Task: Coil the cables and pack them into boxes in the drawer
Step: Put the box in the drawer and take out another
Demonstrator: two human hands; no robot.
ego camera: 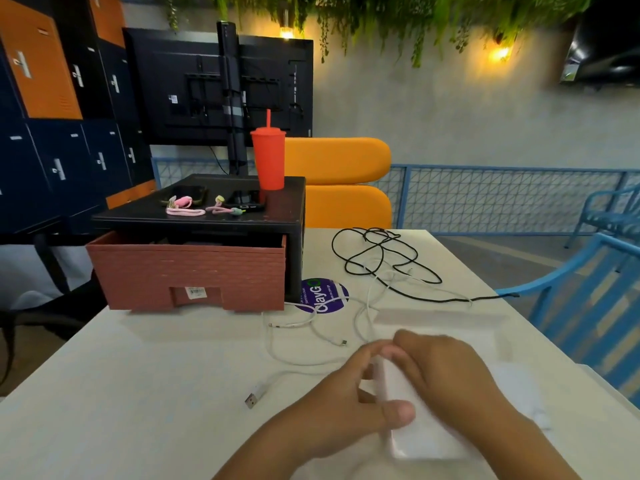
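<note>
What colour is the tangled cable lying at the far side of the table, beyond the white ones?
The black cable is plain black; the head view shows it clearly.

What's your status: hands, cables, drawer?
Left hand and right hand hold white box. White cable, black cable crossed, uncoiled on table. Drawer partway out.

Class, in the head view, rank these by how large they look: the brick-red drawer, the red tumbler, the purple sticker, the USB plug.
1. brick-red drawer
2. red tumbler and purple sticker: too alike to rank, and the sticker's left edge is hidden
3. USB plug: smallest, though it is nearest the camera
</note>
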